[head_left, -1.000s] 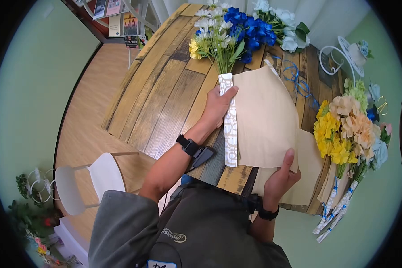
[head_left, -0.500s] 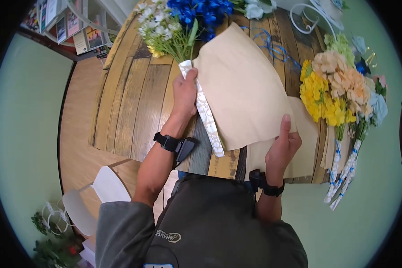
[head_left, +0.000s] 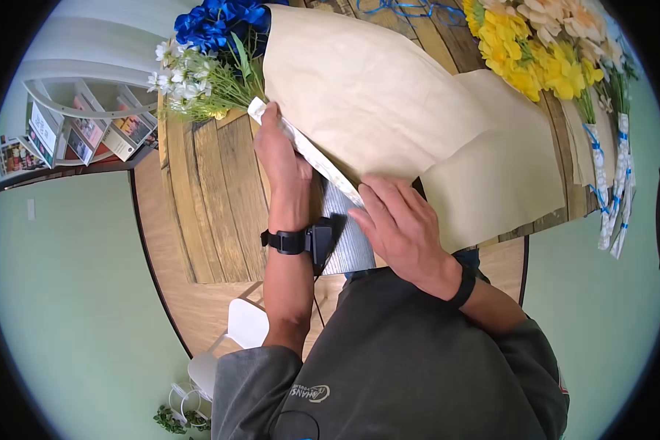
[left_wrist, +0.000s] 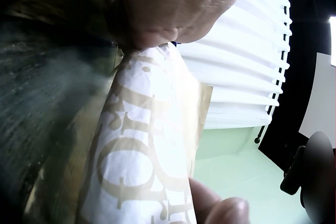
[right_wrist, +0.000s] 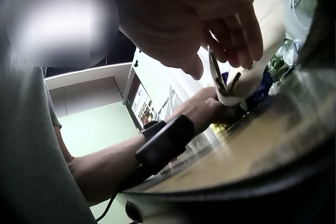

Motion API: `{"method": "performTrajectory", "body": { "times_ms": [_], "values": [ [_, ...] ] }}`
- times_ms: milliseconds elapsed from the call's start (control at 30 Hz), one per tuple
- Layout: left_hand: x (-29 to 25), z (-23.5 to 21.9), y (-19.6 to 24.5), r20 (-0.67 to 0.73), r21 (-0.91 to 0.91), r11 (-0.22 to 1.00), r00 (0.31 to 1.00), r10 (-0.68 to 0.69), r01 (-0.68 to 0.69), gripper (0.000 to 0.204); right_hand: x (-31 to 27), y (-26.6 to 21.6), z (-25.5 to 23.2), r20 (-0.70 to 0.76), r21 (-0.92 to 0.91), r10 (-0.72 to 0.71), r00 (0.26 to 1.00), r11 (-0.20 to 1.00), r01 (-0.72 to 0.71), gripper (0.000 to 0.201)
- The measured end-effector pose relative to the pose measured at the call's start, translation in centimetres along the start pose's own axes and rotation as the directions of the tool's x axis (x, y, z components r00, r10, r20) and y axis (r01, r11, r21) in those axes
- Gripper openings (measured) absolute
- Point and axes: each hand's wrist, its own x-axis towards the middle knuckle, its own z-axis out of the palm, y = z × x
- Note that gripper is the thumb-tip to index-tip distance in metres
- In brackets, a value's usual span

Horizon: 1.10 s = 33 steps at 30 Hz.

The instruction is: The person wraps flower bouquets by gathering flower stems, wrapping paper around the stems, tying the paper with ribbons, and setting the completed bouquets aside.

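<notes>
My left hand [head_left: 282, 158] grips the upper end of a white paper strip with gold lettering [head_left: 315, 155], folded around flower stems. White daisy-like flowers [head_left: 187, 88] and blue flowers [head_left: 220, 26] lie beyond it. The strip runs along the edge of a large beige wrapping paper sheet [head_left: 352, 73]. At the strip's lower end is my right hand [head_left: 407, 231], fingers mostly straight and touching the paper. In the left wrist view the lettered paper [left_wrist: 131, 150] appears close up. Cut stem ends [right_wrist: 223, 79] show inside the fold in the right wrist view.
Another beige paper sheet [head_left: 502, 169] lies on the wooden table [head_left: 205, 198] at the right. Beyond it are wrapped bouquets with yellow flowers [head_left: 565, 73]. Blue ribbon [head_left: 411, 7] lies at the back. A white chair [head_left: 247, 323] stands below the table's front edge.
My right hand has let go of the sheet's lower right corner and moved left to the strip's lower end. The strip has tilted further, its flower end swinging left.
</notes>
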Motion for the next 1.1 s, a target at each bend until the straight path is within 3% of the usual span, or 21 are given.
{"method": "performTrajectory", "body": {
  "times_ms": [100,267,400,467,567,700,900,1033,1100],
  "values": [
    [0.4,-0.7,-0.2,0.054,-0.028,1.000,0.998,0.010,-0.009,0.035,-0.6,0.1,0.4,-0.030,-0.012,-0.022,0.999,1.000,0.021,0.035],
    [-0.1,-0.5,-0.1,-0.021,0.083,0.995,0.998,0.059,-0.057,0.033,0.0,-0.1,0.8,-0.148,-0.086,-0.048,0.988,0.996,0.035,0.027],
    [-0.3,0.3,-0.1,-0.080,0.136,0.989,0.994,0.077,-0.065,0.034,-0.2,-0.1,1.0,-0.165,-0.007,0.007,0.986,1.000,-0.008,0.026],
    [-0.4,0.3,-0.2,-0.069,0.149,0.987,0.995,0.075,-0.064,0.034,0.0,-0.6,0.7,-0.116,0.150,0.179,0.977,0.975,-0.161,0.025],
    [-0.2,-0.3,-0.1,-0.048,0.173,0.984,0.998,0.046,-0.037,0.033,-0.3,-0.4,0.7,-0.093,0.181,0.250,0.964,0.956,-0.230,0.021],
    [-0.5,0.2,0.0,-0.083,0.199,0.979,0.994,0.065,-0.048,0.033,-0.8,0.2,0.8,-0.077,0.175,0.166,0.983,0.973,-0.150,0.025],
    [-0.1,-0.7,-0.1,-0.115,0.281,0.959,0.992,0.049,-0.015,0.029,-0.4,0.1,0.8,-0.168,-0.003,0.017,0.986,1.000,-0.018,0.022],
    [-0.2,-0.3,-0.3,-0.092,0.237,0.968,0.991,0.103,-0.078,0.027,-0.5,-0.2,1.1,-0.122,-0.017,0.039,0.992,0.999,-0.042,0.022],
    [0.0,-0.7,-0.5,-0.075,0.263,0.959,0.988,0.134,-0.109,0.028,-0.7,-0.3,1.6,-0.148,0.093,0.118,0.982,0.990,-0.105,0.020]
  ]
}}
